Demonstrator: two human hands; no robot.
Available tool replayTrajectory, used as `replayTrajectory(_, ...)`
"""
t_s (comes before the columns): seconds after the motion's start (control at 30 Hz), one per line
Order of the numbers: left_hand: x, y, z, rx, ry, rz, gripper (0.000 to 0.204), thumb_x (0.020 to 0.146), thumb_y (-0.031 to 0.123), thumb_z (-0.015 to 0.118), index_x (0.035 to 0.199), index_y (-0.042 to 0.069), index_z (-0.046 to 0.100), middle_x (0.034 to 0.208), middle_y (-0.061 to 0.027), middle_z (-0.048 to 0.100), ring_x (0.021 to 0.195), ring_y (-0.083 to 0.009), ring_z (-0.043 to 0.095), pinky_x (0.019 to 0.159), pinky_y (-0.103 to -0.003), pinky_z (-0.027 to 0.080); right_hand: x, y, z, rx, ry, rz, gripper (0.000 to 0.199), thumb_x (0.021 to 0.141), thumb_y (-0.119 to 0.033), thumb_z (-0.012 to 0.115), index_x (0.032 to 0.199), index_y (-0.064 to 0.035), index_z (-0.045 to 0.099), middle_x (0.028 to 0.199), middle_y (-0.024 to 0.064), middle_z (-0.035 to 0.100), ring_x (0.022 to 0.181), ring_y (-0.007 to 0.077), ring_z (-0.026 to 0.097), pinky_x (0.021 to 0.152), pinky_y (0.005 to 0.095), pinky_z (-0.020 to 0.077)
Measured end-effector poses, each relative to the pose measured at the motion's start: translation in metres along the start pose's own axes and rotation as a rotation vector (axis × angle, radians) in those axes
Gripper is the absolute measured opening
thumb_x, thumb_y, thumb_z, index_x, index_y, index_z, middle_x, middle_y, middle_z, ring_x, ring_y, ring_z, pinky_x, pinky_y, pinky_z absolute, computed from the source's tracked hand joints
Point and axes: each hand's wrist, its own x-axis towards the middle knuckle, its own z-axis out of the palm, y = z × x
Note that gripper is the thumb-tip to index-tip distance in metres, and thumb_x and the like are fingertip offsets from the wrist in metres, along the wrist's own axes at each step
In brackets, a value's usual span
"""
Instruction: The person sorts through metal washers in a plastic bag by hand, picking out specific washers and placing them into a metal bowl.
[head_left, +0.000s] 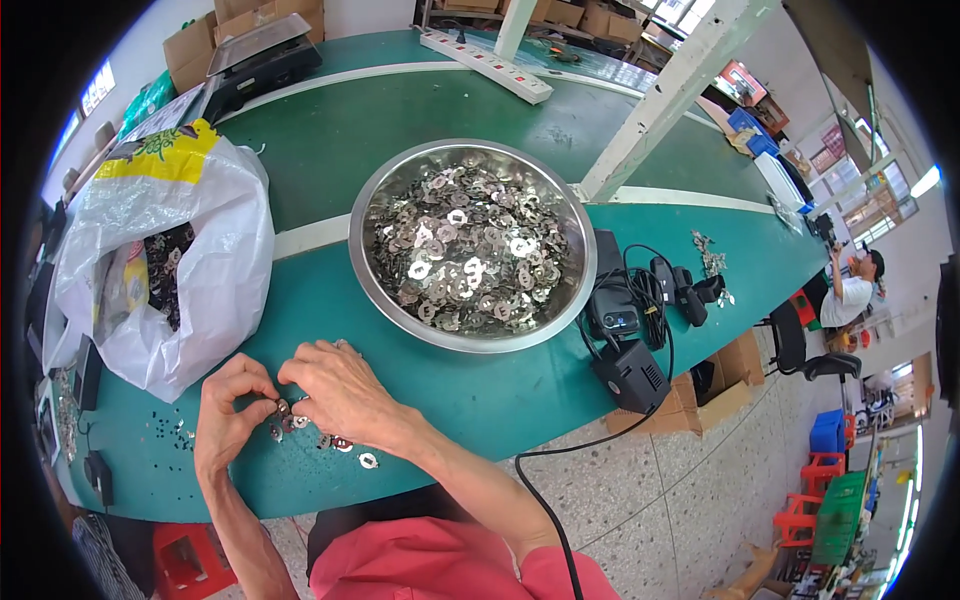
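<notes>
My left hand (228,408) and my right hand (338,390) meet over the green table (330,290) near its front edge, fingertips pinched together on small shiny metal pieces (285,412). A few more of these flat metal pieces (345,445) lie loose on the table just under my right hand. A large steel bowl (372,205) heaped with several of the same pieces stands behind my hands, toward the middle of the table.
A white plastic sack (210,250) with dark contents lies at the left. Black adapters and cables (635,330) sit right of the bowl at the table edge. A scale (262,55) and power strip (487,62) stand at the back. Another person (850,285) sits far right.
</notes>
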Motion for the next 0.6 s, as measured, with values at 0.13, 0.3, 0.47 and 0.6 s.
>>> replayTrajectory(0.13,0.001,-0.001,0.002,-0.138,0.057,-0.058,0.014,0.065,-0.010,0.061,0.076,-0.003,0.059,0.078,-0.0051,0.056,0.070,-0.0131,0.054,0.066,-0.024,0.043,0.002,-0.003,-0.007,0.102,-0.079,0.048,0.030,0.070,-0.005,0.067,0.099,-0.0011,0.059,0.093,0.0127,0.057,0.093,0.0307,0.055,0.085,0.0429,0.0433)
replayTrajectory(0.3,0.001,0.000,0.012,-0.252,0.161,-0.076,0.011,0.070,-0.010,0.060,0.078,-0.003,0.058,0.079,-0.0035,0.055,0.073,-0.0115,0.054,0.067,-0.023,0.043,0.004,-0.006,-0.002,0.388,0.000,0.042,0.027,0.077,-0.005,0.063,0.103,0.0018,0.057,0.091,0.0138,0.062,0.082,0.0242,0.061,0.072,0.0366,0.0484)
replayTrajectory(0.47,-0.003,0.003,0.012,-0.363,0.201,-0.103,0.012,0.071,-0.008,0.060,0.082,-0.004,0.059,0.080,-0.0036,0.055,0.076,-0.0115,0.054,0.070,-0.024,0.044,0.010,-0.002,0.005,0.638,0.027,0.186,0.019,0.082,-0.004,0.058,0.100,0.0041,0.059,0.075,0.0111,0.065,0.067,0.0137,0.061,0.060,0.0280,0.0484)
replayTrajectory(0.6,0.001,-0.001,0.011,-0.383,0.203,-0.128,0.013,0.073,-0.006,0.061,0.086,-0.004,0.063,0.079,-0.0055,0.059,0.075,-0.0126,0.059,0.071,-0.026,0.049,0.009,0.004,0.003,0.705,0.125,0.293,0.020,0.082,-0.002,0.056,0.100,0.0019,0.062,0.074,0.0086,0.065,0.065,0.0110,0.059,0.057,0.0264,0.0476)
